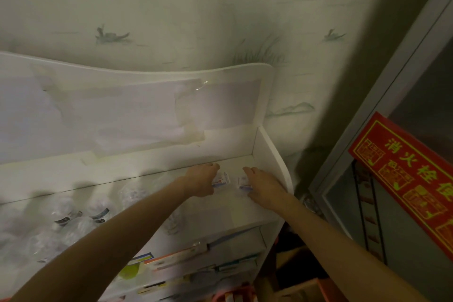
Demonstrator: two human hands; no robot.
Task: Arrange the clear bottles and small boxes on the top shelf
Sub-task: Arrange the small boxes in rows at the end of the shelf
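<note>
Both arms reach up to the right end of the white top shelf (245, 213). The left hand (201, 180) grips a small white box (221, 179) with red and blue print, its fingers curled over the far side and the thumb at the near edge. The right hand (263, 187) lies just beside it, fingers curled around a second small box (243, 183) of the same kind; most of that box is hidden under the hand. The two boxes sit close together near the shelf's right side panel (272, 152), a narrow gap between them, and both rest on or just above the shelf surface; which of the two I cannot tell.

Further left on the same shelf stands a cluster of clear bottles (73, 218) with dark label bands, blurred and partly hidden by the left forearm. Taped paper sheets (110, 115) cover the shelf's back board. Below, lower shelves hold flat packets and boxes (181, 256). At right, a red sign with yellow characters (407, 179) hangs on a glass-fronted cabinet.
</note>
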